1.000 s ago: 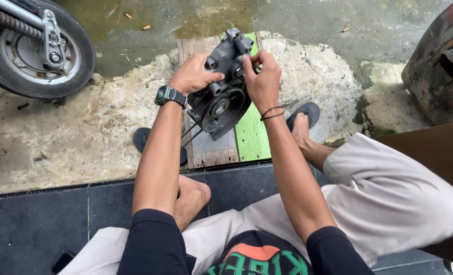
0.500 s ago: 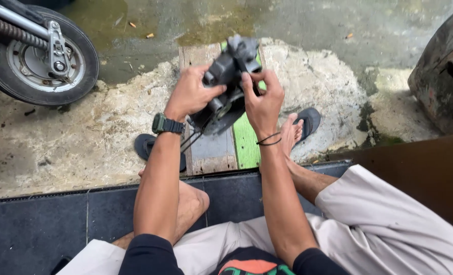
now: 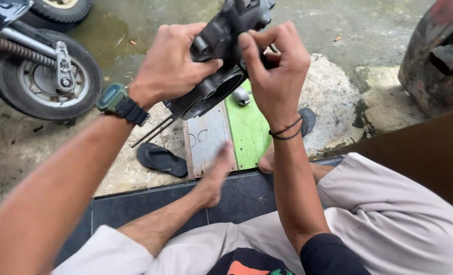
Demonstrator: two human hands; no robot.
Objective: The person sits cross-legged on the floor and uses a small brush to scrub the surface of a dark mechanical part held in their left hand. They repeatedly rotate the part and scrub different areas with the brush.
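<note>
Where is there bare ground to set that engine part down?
Bare concrete lies right of the green board, short of the rusty machine. More lies between the wheel and the sandal. The grey board lies bare. Both hands crowd the engine part.

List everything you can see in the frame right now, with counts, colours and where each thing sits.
engine casing: one, black metal, held up in both hands
long studs: two, dark, sticking out below the casing
planks: two, grey and green, on the ground
sandals: two, dark; one left of planks, one right
motorcycle wheel: one, black tyre, upper left
rusty machine: one, reddish, upper right
wristwatch: one, green-black, left wrist
left hand: gripping casing
right hand: pinching casing top
</note>
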